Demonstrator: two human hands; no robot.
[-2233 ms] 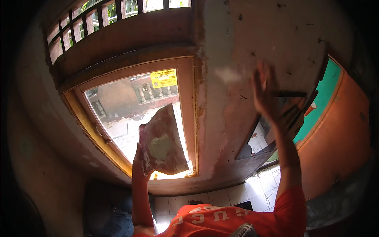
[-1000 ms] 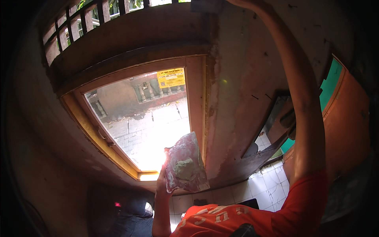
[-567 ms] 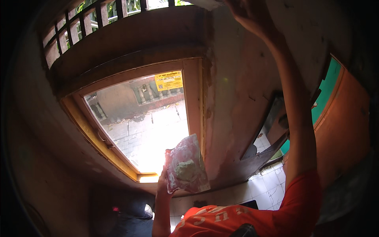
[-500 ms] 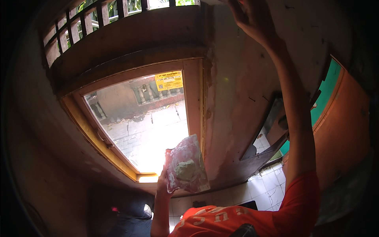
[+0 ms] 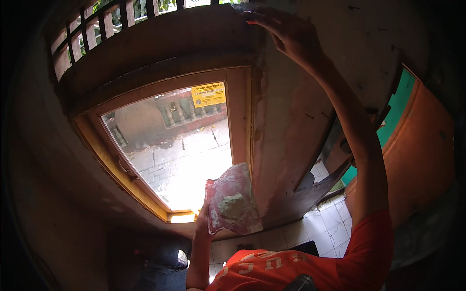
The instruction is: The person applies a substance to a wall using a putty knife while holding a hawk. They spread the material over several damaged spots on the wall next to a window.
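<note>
Hard to make out what's going on at the top edge: the right hand [image 5: 286, 34] is up high against the plastered wall [image 5: 296, 111] beside the wooden door frame [image 5: 240, 116], and there's a thin dark edge, maybe a blade, at its fingertips, but it runs out of view there, so I can't tell if that grip is clenched on anything or just pressing flat. Lower corners are pretty much black too.

The left hand [image 5: 204, 225] is clearer: grip closed on the bottom edge of a flat pinkish board [image 5: 233, 203], held low just in front of the frame's bottom corner, with a lump of pale grey-green putty [image 5: 232, 206] sitting on it.

Compared with half a second back, barely anything changed: the board sits at about the same spot and tilt, and the right hand has crept slightly further up toward the top rim.
</note>
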